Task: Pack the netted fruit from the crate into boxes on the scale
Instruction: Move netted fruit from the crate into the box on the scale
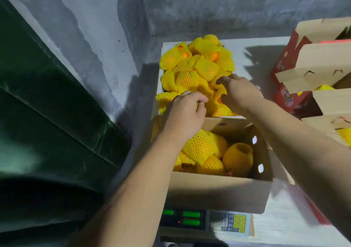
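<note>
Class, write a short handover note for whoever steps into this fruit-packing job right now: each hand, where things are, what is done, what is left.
Left hand: curled round a yellow foam-netted fruit at the near edge of the white crate.
Right hand: fingers down among the netted fruit in the crate; what it grips is hidden.
Open brown cardboard box sits on the digital scale, just in front of the crate.
Done: several netted fruits already lie in the box.
Left: the crate is still heaped; carry on filling. Scale reading is illegible.
</note>
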A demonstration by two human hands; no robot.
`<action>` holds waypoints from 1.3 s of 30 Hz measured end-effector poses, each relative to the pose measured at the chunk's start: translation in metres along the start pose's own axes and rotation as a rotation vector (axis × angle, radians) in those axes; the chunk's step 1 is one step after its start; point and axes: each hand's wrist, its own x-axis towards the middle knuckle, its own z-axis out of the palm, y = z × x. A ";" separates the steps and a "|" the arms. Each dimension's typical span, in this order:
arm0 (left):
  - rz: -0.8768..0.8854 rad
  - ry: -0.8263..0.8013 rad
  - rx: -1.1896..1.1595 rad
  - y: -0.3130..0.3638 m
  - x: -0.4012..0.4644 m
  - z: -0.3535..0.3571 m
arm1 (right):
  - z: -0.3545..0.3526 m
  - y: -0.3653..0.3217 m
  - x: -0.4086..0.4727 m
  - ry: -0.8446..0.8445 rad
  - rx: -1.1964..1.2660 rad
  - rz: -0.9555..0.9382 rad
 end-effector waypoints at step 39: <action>-0.379 0.030 -0.507 0.000 -0.063 -0.031 | -0.024 -0.083 -0.099 0.015 0.861 -0.252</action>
